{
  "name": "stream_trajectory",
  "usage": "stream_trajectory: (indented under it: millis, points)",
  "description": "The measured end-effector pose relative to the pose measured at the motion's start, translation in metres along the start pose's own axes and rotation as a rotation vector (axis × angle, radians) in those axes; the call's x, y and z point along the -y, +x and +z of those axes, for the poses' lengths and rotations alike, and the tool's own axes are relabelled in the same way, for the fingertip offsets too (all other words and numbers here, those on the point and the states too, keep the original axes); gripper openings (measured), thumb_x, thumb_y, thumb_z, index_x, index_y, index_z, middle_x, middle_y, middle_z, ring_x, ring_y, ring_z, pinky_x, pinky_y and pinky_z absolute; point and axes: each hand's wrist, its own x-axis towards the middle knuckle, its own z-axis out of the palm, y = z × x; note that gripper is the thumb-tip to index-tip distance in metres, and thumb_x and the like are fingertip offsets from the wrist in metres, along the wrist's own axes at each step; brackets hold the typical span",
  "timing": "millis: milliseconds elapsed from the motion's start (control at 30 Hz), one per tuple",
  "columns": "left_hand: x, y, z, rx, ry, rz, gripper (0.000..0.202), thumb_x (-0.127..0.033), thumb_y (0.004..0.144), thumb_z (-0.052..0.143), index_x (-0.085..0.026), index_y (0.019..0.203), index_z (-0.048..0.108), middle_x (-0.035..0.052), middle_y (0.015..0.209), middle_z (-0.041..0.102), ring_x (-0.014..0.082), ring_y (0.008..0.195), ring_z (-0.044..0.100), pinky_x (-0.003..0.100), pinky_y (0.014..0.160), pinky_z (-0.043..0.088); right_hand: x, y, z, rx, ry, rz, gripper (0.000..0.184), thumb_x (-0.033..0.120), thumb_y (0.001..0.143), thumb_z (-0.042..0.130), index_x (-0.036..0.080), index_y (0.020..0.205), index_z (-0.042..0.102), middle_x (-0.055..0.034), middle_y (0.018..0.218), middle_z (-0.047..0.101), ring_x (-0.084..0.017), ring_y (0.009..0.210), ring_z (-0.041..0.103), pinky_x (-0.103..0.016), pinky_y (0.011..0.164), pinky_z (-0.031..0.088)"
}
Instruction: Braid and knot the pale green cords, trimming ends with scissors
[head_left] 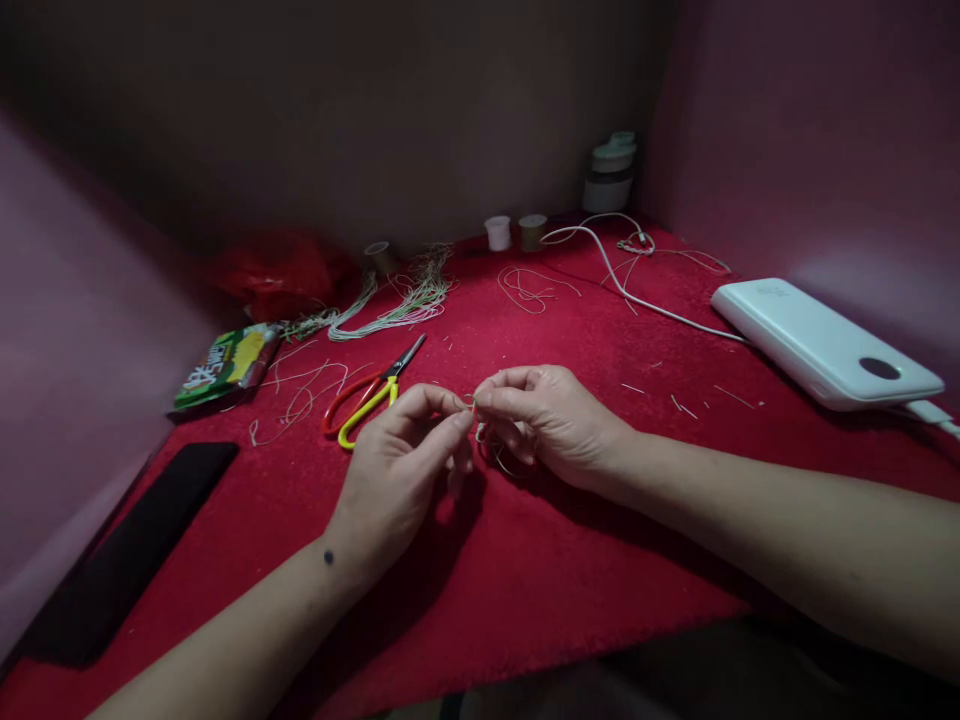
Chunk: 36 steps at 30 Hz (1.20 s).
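In the middle of the head view, my left hand (pixel 401 470) and my right hand (pixel 551 415) meet fingertip to fingertip above the red cloth (pixel 525 590). Both are closed in a pinch on a thin cord (pixel 480 432), which hangs down in a small knotted loop below the right fingers. Most of the cord is hidden behind the fingers. Just beyond my left hand lie scissors (pixel 375 390) with one red and one yellow handle, their blades pointing away.
A white power bank (pixel 825 340) with a white cable (pixel 660 312) lies at right. Pale cord bundles (pixel 397 305), thread spools (pixel 498 233) and a lidded container (pixel 609 175) stand behind. Leftward are a green snack packet (pixel 225 365), a red plastic bag (pixel 277 270) and a black flat case (pixel 135 550).
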Motion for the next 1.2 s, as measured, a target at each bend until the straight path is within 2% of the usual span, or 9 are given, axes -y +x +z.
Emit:
stream_trajectory:
  millis: [67, 167, 333, 533, 667, 933, 1067, 1200]
  points:
    - [-0.001, 0.001, 0.001, 0.025, -0.197, -0.138, 0.010, -0.027, 0.085, 0.057, -0.021, 0.081, 0.051, -0.0056, 0.053, 0.051, 0.0092, 0.040, 0.046, 0.020, 0.038, 0.038, 0.001, 0.000, 0.000, -0.012, 0.001, -0.014, 0.018, 0.028, 0.075, 0.064, 0.015, 0.067, 0.056, 0.0065, 0.041, 0.045, -0.004, 0.032, 0.036, -0.016, 0.031, 0.025]
    - [0.002, 0.004, 0.000, 0.051, -0.382, -0.232, 0.009, -0.022, 0.082, 0.058, -0.019, 0.077, 0.052, -0.0052, 0.055, 0.049, 0.0083, 0.043, 0.045, 0.018, 0.037, 0.039, 0.001, 0.000, 0.000, -0.022, -0.008, -0.025, 0.016, 0.026, 0.077, 0.063, 0.015, 0.068, 0.056, 0.0070, 0.040, 0.045, -0.004, 0.032, 0.035, -0.016, 0.031, 0.025]
    - [0.009, 0.008, -0.003, 0.138, -0.390, -0.310, 0.009, -0.022, 0.080, 0.061, -0.017, 0.075, 0.056, -0.0038, 0.051, 0.051, 0.0066, 0.039, 0.042, 0.015, 0.033, 0.037, 0.003, -0.001, 0.001, -0.013, -0.036, -0.009, 0.015, 0.025, 0.078, 0.061, 0.015, 0.068, 0.056, 0.0069, 0.040, 0.044, -0.004, 0.031, 0.034, -0.016, 0.030, 0.024]
    - [0.009, 0.012, -0.006, 0.173, -0.395, -0.348, 0.006, -0.017, 0.076, 0.060, -0.017, 0.071, 0.057, -0.0040, 0.051, 0.051, 0.0070, 0.038, 0.040, 0.016, 0.030, 0.037, 0.001, -0.001, 0.001, 0.016, -0.062, -0.004, 0.015, 0.023, 0.077, 0.061, 0.015, 0.066, 0.056, 0.0067, 0.040, 0.044, -0.005, 0.031, 0.033, -0.017, 0.030, 0.022]
    - [0.009, 0.012, -0.009, 0.189, -0.339, -0.321, 0.007, -0.017, 0.077, 0.060, -0.018, 0.070, 0.057, -0.0048, 0.050, 0.049, 0.0073, 0.038, 0.039, 0.016, 0.031, 0.037, 0.000, -0.001, 0.000, 0.041, -0.054, 0.009, 0.013, 0.021, 0.075, 0.061, 0.014, 0.065, 0.057, 0.0067, 0.039, 0.043, -0.005, 0.031, 0.033, -0.017, 0.031, 0.022]
    - [0.005, 0.008, -0.008, 0.116, 0.078, -0.051, 0.010, -0.022, 0.084, 0.056, -0.017, 0.076, 0.058, -0.0045, 0.053, 0.054, 0.0070, 0.041, 0.046, 0.018, 0.041, 0.039, 0.000, 0.001, 0.000, 0.072, -0.053, 0.027, 0.013, 0.022, 0.074, 0.060, 0.014, 0.064, 0.058, 0.0063, 0.039, 0.043, -0.006, 0.031, 0.032, -0.018, 0.030, 0.022]
    - [0.002, 0.007, -0.005, 0.043, 0.132, -0.024, 0.009, -0.023, 0.085, 0.055, -0.017, 0.078, 0.057, -0.0045, 0.054, 0.056, 0.0075, 0.041, 0.049, 0.018, 0.040, 0.040, 0.002, 0.000, 0.001, 0.069, -0.108, 0.039, 0.014, 0.022, 0.075, 0.058, 0.015, 0.063, 0.056, 0.0063, 0.039, 0.044, -0.005, 0.030, 0.032, -0.018, 0.030, 0.022]
    - [0.001, 0.006, -0.004, 0.040, 0.072, -0.064, 0.010, -0.025, 0.085, 0.056, -0.017, 0.079, 0.055, -0.0025, 0.057, 0.061, 0.0096, 0.042, 0.054, 0.020, 0.041, 0.044, 0.001, 0.000, 0.000, 0.088, -0.174, 0.037, 0.014, 0.018, 0.077, 0.055, 0.014, 0.063, 0.056, 0.0043, 0.042, 0.050, -0.004, 0.031, 0.035, -0.017, 0.030, 0.025]
